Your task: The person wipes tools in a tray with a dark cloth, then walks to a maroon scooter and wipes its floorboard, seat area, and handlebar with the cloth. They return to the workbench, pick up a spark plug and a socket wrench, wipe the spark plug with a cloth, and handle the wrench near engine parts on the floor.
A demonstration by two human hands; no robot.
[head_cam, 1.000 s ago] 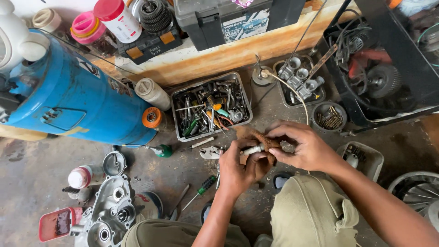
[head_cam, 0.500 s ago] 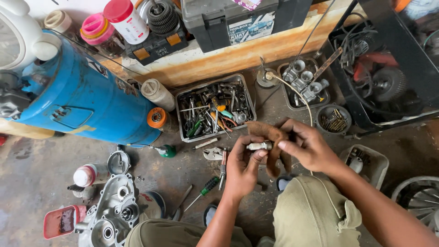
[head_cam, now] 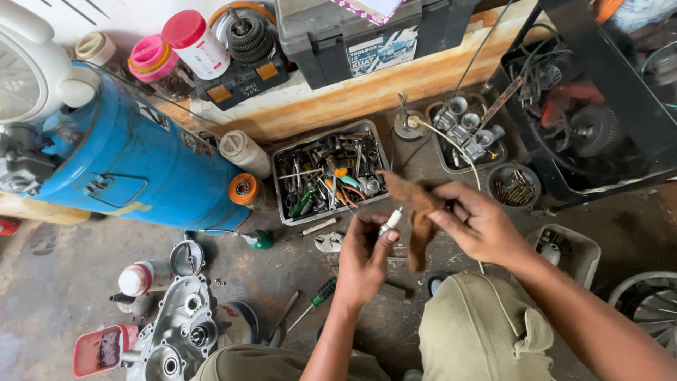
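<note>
spark plug (head_cam: 390, 221) in left hand (head_cam: 361, 259) | brown rag (head_cam: 417, 212) beside | tool tray (head_cam: 281, 156) behind

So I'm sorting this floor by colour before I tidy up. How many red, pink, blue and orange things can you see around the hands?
Red: 2, the jar lid and the small tray
Pink: 1, the tub lid
Blue: 1, the big tank
Orange: 1, the round cap
Total: 5

Head view: looking steeply down from the person's head, sitting close over the concrete floor (head_cam: 63, 282)
Facing: pointing toward the wooden ledge (head_cam: 338, 99)
</note>
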